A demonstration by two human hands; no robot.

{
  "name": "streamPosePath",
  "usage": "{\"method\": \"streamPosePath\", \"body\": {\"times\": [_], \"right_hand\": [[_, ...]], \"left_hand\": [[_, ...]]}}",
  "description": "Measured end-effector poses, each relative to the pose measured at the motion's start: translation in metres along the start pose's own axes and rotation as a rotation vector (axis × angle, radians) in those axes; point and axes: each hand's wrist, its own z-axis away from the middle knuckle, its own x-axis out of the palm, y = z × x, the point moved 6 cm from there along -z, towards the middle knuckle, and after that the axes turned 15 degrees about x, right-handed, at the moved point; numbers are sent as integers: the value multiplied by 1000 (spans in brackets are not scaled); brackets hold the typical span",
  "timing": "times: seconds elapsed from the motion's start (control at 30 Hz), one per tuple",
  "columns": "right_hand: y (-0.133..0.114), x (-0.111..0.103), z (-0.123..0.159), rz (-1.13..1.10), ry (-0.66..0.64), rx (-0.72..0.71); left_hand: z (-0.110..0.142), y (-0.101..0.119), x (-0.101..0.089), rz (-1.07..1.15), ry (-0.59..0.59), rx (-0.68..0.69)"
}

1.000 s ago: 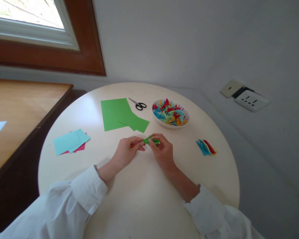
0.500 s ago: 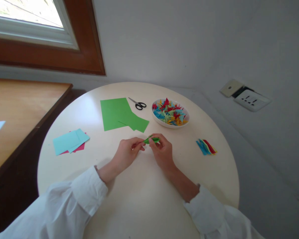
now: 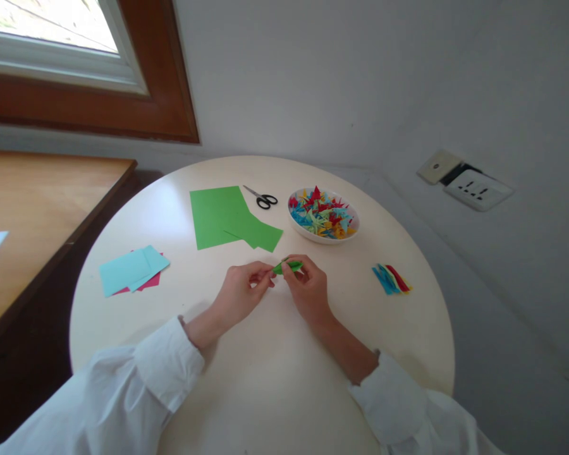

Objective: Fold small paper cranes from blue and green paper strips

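Observation:
A small piece of folded green paper (image 3: 291,265) is held just above the middle of the round table. My right hand (image 3: 307,287) pinches it between thumb and fingers. At its left tip, my left hand (image 3: 244,287) closes thumb and forefinger on the paper. The fingers cover part of the folds. Beyond the hands lie flat sheets of green paper (image 3: 218,218), one overlapping another. Black-handled scissors (image 3: 262,198) rest to the right of them, blades shut.
A white oval bowl (image 3: 313,238) holds many colourful folded paper cranes. Folded paper strips (image 3: 391,279) lie at the right. Light-blue paper pieces (image 3: 128,270) overlap pink paper (image 3: 150,282) at the left. A white round table (image 3: 265,385) stands beside a wooden desk (image 3: 52,183) and the wall.
Both hands stay nearly in place with the green paper between them. The left fingers shift slightly at its tip, and the paper's folds look a little more closed. Nothing else moves on the table.

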Motion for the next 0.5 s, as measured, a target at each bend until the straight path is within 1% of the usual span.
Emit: {"method": "streamPosePath", "body": {"times": [0.17, 0.27, 0.37, 0.5], "right_hand": [[0, 0, 0, 19, 6, -15], [0, 0, 0, 30, 12, -29], [-1, 1, 0, 39, -1, -60], [-2, 3, 1, 60, -12, -78]], "left_hand": [[0, 0, 1, 27, 7, -26], [0, -4, 4, 133, 24, -94], [1, -10, 9, 250, 17, -167], [0, -14, 13, 291, 1, -142]]}}
